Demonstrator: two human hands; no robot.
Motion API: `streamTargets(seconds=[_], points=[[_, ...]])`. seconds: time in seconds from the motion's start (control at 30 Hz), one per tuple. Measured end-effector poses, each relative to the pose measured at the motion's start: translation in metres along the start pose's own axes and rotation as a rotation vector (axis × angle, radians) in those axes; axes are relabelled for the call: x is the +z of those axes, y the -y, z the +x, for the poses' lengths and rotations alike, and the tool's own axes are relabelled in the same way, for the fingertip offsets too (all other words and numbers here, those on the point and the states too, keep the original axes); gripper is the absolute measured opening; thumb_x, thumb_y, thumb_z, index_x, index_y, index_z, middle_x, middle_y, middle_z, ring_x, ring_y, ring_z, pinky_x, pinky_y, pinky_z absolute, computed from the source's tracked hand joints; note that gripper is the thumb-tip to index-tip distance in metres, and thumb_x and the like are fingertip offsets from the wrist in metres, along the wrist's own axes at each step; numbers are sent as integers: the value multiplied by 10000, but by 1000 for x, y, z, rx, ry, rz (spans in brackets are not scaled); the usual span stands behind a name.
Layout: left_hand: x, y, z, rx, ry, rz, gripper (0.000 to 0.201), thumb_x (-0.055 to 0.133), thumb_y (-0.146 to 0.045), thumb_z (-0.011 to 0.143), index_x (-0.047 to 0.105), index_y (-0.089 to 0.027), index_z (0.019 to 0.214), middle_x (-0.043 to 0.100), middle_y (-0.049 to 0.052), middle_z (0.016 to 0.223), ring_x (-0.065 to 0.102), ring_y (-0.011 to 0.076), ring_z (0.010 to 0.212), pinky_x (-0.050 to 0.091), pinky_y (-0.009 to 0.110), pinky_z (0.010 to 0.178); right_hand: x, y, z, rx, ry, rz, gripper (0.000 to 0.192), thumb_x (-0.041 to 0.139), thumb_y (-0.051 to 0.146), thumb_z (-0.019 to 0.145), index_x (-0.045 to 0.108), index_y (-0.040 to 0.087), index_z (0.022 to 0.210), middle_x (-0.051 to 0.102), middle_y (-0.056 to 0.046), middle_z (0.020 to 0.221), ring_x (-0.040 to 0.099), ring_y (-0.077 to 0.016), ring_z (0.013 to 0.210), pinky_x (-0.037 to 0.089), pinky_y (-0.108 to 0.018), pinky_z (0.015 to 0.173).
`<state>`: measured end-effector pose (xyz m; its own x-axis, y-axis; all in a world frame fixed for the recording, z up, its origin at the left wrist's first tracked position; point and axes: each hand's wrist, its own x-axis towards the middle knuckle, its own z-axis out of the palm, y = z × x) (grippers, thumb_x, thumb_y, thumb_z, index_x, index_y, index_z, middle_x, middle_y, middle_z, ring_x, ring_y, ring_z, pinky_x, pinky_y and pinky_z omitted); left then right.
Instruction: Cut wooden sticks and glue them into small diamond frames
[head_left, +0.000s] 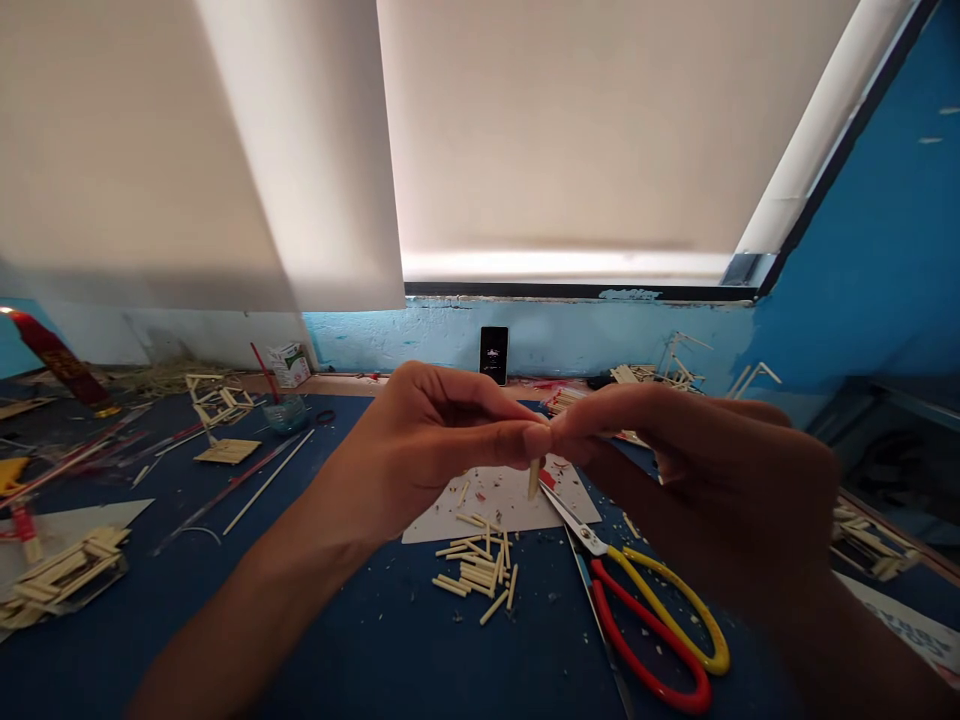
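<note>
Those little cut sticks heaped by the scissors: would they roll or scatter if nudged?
The cut sticks look thin and light, so a nudge would probably scatter them. They lie loose and criss-crossed on the blue tabletop. If round, some may roll; their shape is too small to tell.

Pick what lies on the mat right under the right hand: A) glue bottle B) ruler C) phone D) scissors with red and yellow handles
D: the scissors lie on the blue mat below the right hand, red and yellow handles toward the camera, while both hands pinch a short stick.
</note>
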<state>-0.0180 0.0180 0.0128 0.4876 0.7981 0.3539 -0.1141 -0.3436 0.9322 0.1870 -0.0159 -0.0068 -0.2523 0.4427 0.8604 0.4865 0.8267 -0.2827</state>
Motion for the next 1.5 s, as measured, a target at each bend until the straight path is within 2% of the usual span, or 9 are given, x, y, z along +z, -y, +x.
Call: streamTargets(seconds=[0.23, 0.33, 0.47, 0.7, 0.87, 1.1, 1.3, 1.37, 1.5], points=[[5, 0, 0, -17, 8, -85, 71, 878, -182, 785, 861, -249, 768, 809, 41, 727, 765, 198, 679, 629, 286, 641, -8, -1, 5, -4, 25, 165, 119, 779, 170, 894, 735, 242, 977, 776, 37, 801, 708, -120, 629, 583, -229, 543], [5, 2, 1, -16, 9, -108, 84, 871, -167, 797, 860, -245, 768, 796, 24, 687, 738, 152, 640, 607, 236, 625, -11, -1, 6, 5, 10, 150, 149, 775, 115, 885, 733, 241, 952, 770, 57, 757, 692, -103, 593, 551, -210, 495], [5, 2, 1, -6, 6, -95, 65, 891, -219, 788, 857, -246, 740, 779, 17, 648, 709, 139, 591, 580, 228, 584, -9, 1, 4, 9, -5, 115, 167, 774, 94, 894, 737, 250, 940, 776, 78, 759, 703, -86, 597, 565, -195, 517], [4, 2, 1, 10, 4, -93, 60, 890, -209, 793, 856, -234, 750, 798, 32, 690, 741, 168, 644, 604, 264, 639, -5, 4, 0, -23, 1, 27, 103, 740, 141, 946, 738, 243, 929, 799, 56, 863, 747, -104, 740, 620, -203, 723], [4, 1, 0, -26, 25, -142, 91, 874, -143, 801, 853, -217, 752, 788, 6, 698, 722, 122, 659, 590, 197, 652, -8, 1, 2, 14, 52, 86, 86, 741, 158, 947, 722, 242, 945, 759, 71, 801, 703, -67, 674, 555, -181, 614], [3, 1, -1, 75, 22, -87, 144, 853, -88, 807, 864, -225, 852, 836, 21, 891, 775, 167, 826, 638, 238, 746, -15, -3, 2, 86, 74, 170, 213, 799, 287, 898, 701, 268, 1087, 766, 0, 967, 739, -181, 885, 582, -287, 727], [3, 0, -3, 213, 8, -39, 187, 818, -43, 826, 855, -220, 874, 806, 13, 957, 771, 169, 894, 647, 232, 762, -20, 4, -6, 157, 36, 310, 491, 630, 615, 958, 677, 256, 1290, 732, -92, 1088, 732, -311, 985, 631, -454, 826], [2, 0, -3, 220, 27, -29, 194, 805, -37, 838, 852, -219, 887, 803, 12, 964, 768, 161, 900, 644, 225, 771, -20, 4, -5, 149, 57, 296, 438, 621, 584, 974, 687, 258, 1259, 732, -91, 1118, 734, -306, 988, 628, -446, 819], [0, 0, -4, 262, 32, 32, 228, 795, -13, 842, 844, -222, 918, 806, 2, 975, 765, 152, 905, 641, 237, 822, -15, -3, -3, 45, 73, 250, 295, 762, 352, 918, 691, 288, 1197, 757, -24, 1041, 740, -248, 951, 598, -382, 764]])
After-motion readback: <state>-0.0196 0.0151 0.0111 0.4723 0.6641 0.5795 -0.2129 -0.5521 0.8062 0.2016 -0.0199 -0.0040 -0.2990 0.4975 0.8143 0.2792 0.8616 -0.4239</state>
